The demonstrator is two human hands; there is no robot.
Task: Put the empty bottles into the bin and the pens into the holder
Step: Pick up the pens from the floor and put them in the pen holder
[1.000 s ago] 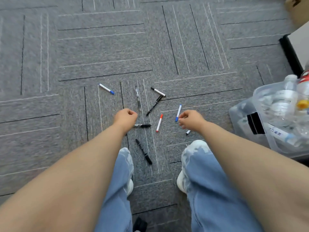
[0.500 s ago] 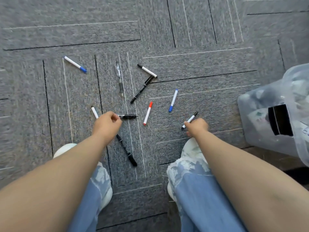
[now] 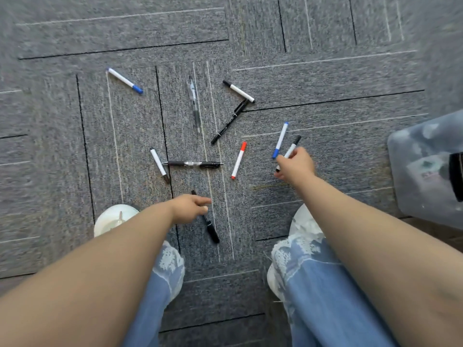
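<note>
Right hand (image 3: 295,166) fingers pinch a black-capped marker (image 3: 290,150); left hand (image 3: 188,209) covers a black pen (image 3: 211,230) (grasp unclear), lower centre.

Grey carpet tiles (image 3: 325,78) cover the floor, crossed by thin black and white lines (neighbouring tiles run at right angles); a white left shoe (image 3: 110,221) and a white right shoe (image 3: 305,224) stand on them, well apart; pale blue jeans (image 3: 320,296) end in white lace hems (image 3: 170,261).
</note>
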